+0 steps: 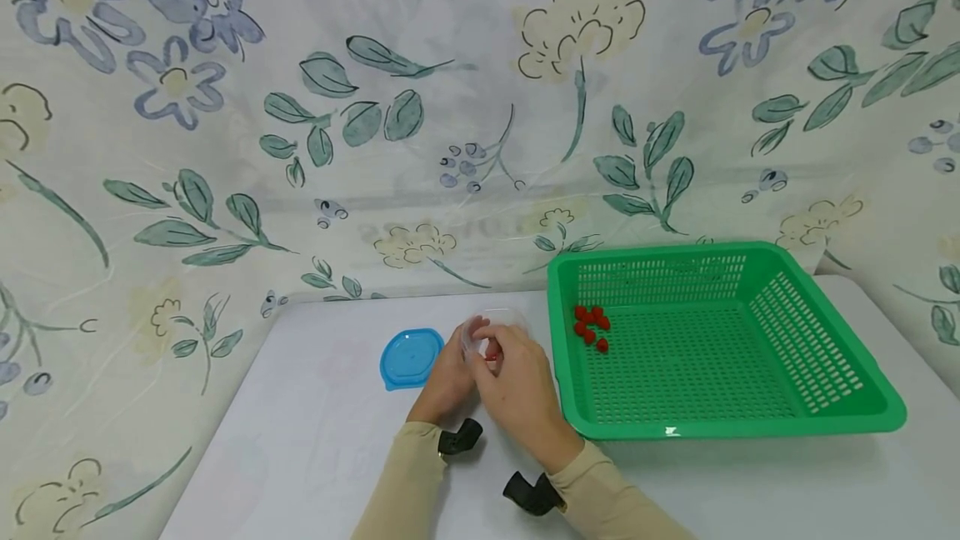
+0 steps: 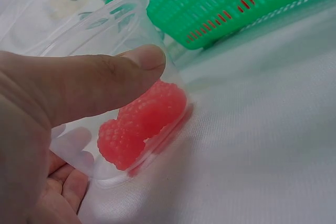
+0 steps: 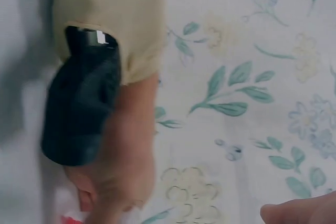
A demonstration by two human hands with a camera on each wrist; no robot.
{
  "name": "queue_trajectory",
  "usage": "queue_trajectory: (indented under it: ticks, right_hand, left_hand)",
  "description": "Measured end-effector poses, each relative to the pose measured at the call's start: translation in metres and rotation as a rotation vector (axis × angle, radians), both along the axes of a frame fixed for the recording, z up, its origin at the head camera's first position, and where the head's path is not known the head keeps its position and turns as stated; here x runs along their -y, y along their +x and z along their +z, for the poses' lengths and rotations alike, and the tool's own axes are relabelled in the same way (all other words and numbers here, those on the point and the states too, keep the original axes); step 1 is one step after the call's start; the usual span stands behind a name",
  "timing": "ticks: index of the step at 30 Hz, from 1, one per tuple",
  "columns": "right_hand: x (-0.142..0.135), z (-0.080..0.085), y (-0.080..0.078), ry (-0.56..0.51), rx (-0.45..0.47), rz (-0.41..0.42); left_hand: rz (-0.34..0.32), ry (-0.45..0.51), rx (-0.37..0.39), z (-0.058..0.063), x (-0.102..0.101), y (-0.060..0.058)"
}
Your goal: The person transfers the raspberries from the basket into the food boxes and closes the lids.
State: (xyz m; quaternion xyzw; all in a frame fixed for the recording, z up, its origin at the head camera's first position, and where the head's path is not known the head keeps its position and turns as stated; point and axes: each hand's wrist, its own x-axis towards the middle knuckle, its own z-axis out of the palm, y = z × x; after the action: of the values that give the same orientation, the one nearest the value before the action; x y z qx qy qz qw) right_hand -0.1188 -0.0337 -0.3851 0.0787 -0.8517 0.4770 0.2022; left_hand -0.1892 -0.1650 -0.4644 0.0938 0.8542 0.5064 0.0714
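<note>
My left hand (image 1: 448, 382) grips a clear plastic container (image 2: 86, 156), its thumb across the near wall and other fingers behind. Several red raspberries (image 2: 152, 111) lie against the bottom inside, seen through the wall. Over the container in the head view is my right hand (image 1: 517, 386), thumb and fingers bent near the rim. Whether anything sits between those fingers is hidden. Only one digit of the right hand (image 3: 302, 213) enters the right wrist view. A blue lid (image 1: 412, 358) lies flat on the table just left of the left hand.
A large green plastic basket (image 1: 720, 425) with slotted walls stands to the right of the hands. Several raspberries (image 1: 589, 325) are grouped at its left end. The white table (image 1: 300, 440) meets a flower-patterned cloth (image 1: 480, 232) behind. Black wrist cameras (image 1: 532, 493) jut out from both sleeves.
</note>
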Motion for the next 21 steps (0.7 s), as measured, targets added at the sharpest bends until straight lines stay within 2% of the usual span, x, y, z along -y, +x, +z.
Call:
queue_trajectory:
  ticks: [4,10,16,21]
  right_hand:
    - [-0.007,0.013,0.001,-0.011,-0.003,-0.001]
    - [-0.019,0.028,-0.002,-0.010,-0.002,0.015]
    - [-0.034,0.041,-0.006,0.010,-0.053,0.001]
    - [-0.051,0.049,-0.010,0.040,-0.045,-0.017]
  left_hand:
    - [0.005,0.002,0.025,0.001,0.000,0.001]
    - [0.049,0.030,0.086,0.000,0.000,0.001]
    - [0.057,0.020,0.095,0.000,-0.001,0.002]
    - [0.049,0.060,0.102,0.002,-0.003,0.003]
